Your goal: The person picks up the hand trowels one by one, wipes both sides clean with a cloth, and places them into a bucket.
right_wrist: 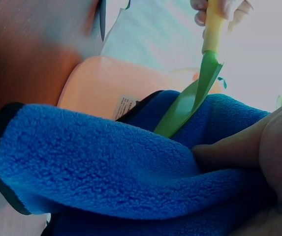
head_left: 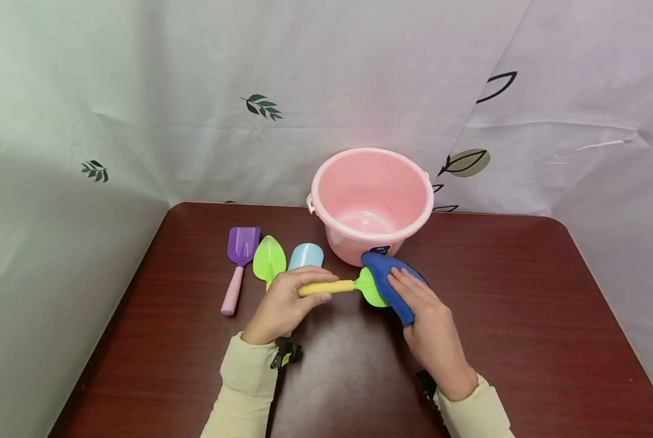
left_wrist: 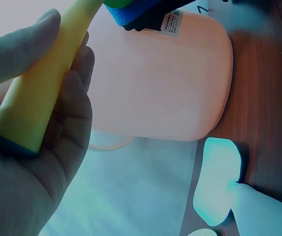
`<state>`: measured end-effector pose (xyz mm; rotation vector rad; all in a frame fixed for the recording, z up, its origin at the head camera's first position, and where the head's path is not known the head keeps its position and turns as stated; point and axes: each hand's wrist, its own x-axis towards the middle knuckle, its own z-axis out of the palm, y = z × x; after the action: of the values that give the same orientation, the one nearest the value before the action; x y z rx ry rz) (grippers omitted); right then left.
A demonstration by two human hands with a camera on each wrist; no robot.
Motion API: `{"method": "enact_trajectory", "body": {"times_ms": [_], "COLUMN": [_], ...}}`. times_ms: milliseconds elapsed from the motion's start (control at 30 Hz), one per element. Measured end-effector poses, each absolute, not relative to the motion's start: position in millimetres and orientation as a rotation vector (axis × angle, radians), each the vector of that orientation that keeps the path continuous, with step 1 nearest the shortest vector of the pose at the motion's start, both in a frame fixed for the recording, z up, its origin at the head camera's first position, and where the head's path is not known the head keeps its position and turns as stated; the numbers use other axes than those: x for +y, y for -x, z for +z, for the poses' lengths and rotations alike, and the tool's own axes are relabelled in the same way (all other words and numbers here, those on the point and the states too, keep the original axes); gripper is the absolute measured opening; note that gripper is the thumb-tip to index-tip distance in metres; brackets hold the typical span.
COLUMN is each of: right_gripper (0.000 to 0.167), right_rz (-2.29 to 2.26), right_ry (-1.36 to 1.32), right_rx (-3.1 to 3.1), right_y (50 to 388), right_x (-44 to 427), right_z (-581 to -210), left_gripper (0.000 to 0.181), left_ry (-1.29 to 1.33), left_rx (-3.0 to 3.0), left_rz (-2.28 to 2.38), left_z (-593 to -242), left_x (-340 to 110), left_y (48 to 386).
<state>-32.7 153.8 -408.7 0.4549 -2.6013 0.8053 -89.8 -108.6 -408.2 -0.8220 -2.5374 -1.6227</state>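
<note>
In the head view my left hand (head_left: 285, 304) grips the yellow handle (head_left: 326, 288) of a small shovel, held level above the table. Its green blade (head_left: 371, 288) points right and is partly covered by a blue cloth (head_left: 389, 283). My right hand (head_left: 433, 328) holds that cloth around the blade, just in front of the pink bucket. The right wrist view shows the green blade (right_wrist: 182, 110) between folds of the fuzzy blue cloth (right_wrist: 96, 162), with the thumb pressed into the fabric. In the left wrist view, fingers and thumb wrap the yellow handle (left_wrist: 47, 73).
The pink bucket (head_left: 372, 234) stands at the back centre by the curtain. Left of it lie a purple shovel (head_left: 243, 246) with a pink handle, a second green shovel (head_left: 269, 258) and a light blue one (head_left: 307, 256), partly behind my left hand.
</note>
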Motion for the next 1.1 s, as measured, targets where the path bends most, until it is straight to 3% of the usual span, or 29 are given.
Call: {"method": "enact_trajectory", "body": {"times_ms": [1100], "right_gripper": [0.073], "right_rz": [0.872], "right_ry": [-0.288], "right_rx": [-2.373], "right_y": [35], "right_x": [173], "right_z": [-407], "left_gripper": [0.030], "left_ry": [0.771], "left_rx": [-2.582], "left_rz": [-1.726], "left_z": [-407], "left_x": [-110], "left_y": [89]}}
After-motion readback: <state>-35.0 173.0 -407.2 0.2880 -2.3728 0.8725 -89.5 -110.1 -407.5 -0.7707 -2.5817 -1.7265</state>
